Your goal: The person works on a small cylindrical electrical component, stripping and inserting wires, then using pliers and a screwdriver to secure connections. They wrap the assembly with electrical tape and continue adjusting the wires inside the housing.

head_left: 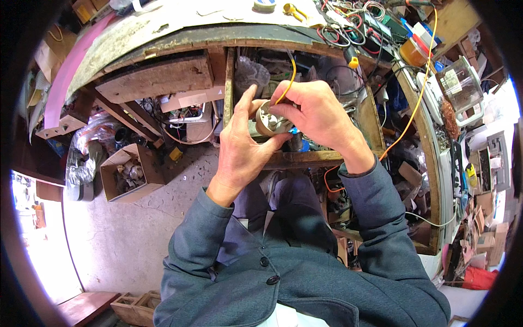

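Raised above an open drawer (305, 158), a small, round, beige cup-shaped part (262, 128) sits between my hands. Its inside holds whitish pieces too small to make out. My left hand (237, 146) wraps the part from the left, its thumb below and fingers around the far side. At the rim, my right hand (322, 115) pinches with thumb and index finger. A thin yellow wire (294, 70) runs from that pinch up toward the bench. The exact grip point is partly hidden by the fingers. Beneath the hands, something blue (306, 145) shows in the drawer.
A cluttered bench (180, 26) curves across the far side, with tangled test leads (348, 32) at its right. An orange-yellow cord (409, 117) hangs down on the right near my right arm. An open cardboard box (131, 182) stands on the floor at left. A clear-lidded container (460, 82) stands far right.
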